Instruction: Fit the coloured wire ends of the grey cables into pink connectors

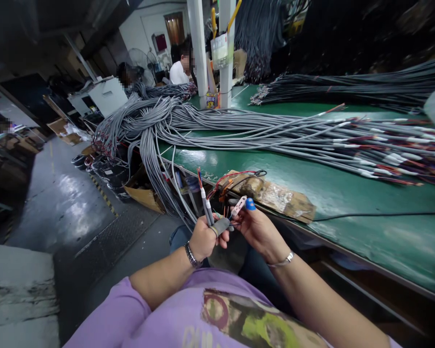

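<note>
My left hand (206, 238) is closed around grey cables (207, 210) near their ends, and a grey cover sits on its thumb. White sleeves and thin coloured wires show at the cable tips, which point up and away. Close on the right, my right hand (255, 227) pinches a small pale pink block (239, 206) with dark marks on its face. A blue cover is on that thumb. Thin loose wires (226, 212) lie between the two hands; which fingers touch them cannot be made out. Both hands are just in front of the bench edge, above my lap.
On the green bench (366, 212) lies a long bundle of grey cables (221, 128), drooping over the left end. Taped cardboard (286, 200) sits at the near edge. Dark cables (348, 84) lie behind. A post (225, 53) stands mid-bench; a person (179, 71) is beyond it.
</note>
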A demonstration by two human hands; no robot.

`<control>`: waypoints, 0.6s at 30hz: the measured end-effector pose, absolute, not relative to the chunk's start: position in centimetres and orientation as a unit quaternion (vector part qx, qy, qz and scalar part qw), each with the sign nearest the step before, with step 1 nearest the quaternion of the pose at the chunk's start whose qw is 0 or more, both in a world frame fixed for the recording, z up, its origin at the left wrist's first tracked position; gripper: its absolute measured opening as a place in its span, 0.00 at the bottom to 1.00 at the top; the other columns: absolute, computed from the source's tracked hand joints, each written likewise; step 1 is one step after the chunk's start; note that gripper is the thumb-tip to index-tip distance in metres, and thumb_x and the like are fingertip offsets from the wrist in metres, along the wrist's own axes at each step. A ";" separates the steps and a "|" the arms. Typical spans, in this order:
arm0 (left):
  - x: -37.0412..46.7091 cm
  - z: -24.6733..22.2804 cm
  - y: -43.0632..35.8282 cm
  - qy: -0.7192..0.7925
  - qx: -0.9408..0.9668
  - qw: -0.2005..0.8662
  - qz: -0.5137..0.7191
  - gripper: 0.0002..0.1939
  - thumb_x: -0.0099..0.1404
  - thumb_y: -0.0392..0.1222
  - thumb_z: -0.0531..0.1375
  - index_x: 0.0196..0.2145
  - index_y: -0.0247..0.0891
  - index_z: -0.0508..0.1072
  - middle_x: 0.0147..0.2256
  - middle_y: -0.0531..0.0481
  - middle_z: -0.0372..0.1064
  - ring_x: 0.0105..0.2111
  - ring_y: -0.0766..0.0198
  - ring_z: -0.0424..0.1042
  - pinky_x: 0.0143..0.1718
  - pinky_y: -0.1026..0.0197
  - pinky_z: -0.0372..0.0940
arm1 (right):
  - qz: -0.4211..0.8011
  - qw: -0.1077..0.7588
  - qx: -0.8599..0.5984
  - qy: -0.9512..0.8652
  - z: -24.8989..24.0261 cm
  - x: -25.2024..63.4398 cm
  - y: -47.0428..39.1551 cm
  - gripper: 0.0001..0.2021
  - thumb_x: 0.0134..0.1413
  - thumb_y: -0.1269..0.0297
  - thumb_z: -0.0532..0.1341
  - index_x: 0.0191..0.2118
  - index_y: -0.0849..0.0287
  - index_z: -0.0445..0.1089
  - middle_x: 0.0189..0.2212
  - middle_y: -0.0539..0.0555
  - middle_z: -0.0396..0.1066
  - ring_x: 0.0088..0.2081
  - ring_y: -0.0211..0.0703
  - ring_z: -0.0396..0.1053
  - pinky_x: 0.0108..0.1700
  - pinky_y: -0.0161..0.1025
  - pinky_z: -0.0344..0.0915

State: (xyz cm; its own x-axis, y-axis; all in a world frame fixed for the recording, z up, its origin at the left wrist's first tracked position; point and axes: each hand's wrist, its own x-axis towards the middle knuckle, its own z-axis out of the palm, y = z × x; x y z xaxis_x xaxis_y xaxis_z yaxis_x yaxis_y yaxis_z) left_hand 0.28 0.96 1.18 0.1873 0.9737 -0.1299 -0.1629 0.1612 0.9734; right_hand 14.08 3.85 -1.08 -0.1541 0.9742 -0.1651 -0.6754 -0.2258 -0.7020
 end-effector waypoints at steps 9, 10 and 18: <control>0.3 1.2 1.3 0.441 0.457 0.629 0.448 0.20 0.55 0.53 0.62 0.20 0.33 0.67 0.15 0.53 0.64 0.10 0.72 0.62 0.10 0.70 0.45 | 0.555 0.642 -0.415 -0.327 -1.3 13.5 3.6 0.24 0.46 0.38 0.61 0.23 0.57 0.72 0.18 0.49 0.67 0.21 0.36 0.61 0.25 0.35 0.59; 0.3 1.2 1.3 0.440 0.459 0.630 0.445 0.20 0.55 0.53 0.62 0.20 0.33 0.67 0.15 0.53 0.64 0.11 0.72 0.62 0.10 0.70 0.46 | 0.583 0.634 -0.397 -0.317 -1.3 13.4 3.6 0.24 0.46 0.38 0.60 0.24 0.57 0.72 0.19 0.50 0.67 0.22 0.37 0.62 0.26 0.35 0.60; 0.2 0.8 1.3 0.446 0.457 0.636 0.434 0.20 0.53 0.55 0.63 0.22 0.33 0.67 0.15 0.53 0.64 0.10 0.72 0.62 0.10 0.70 0.47 | 0.691 0.624 -0.315 -0.183 -0.7 13.2 4.4 0.18 0.39 0.47 0.70 0.27 0.59 0.73 0.22 0.50 0.72 0.23 0.36 0.65 0.24 0.34 0.65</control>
State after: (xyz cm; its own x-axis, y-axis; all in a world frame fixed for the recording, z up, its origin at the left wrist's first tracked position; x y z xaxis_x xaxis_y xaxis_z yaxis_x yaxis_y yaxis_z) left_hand 0.23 1.32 0.79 0.2257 0.9593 -0.1697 -0.1451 0.2054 0.9679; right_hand 13.17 4.41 -0.67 -0.0230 0.9779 -0.2077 -0.7468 -0.1549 -0.6468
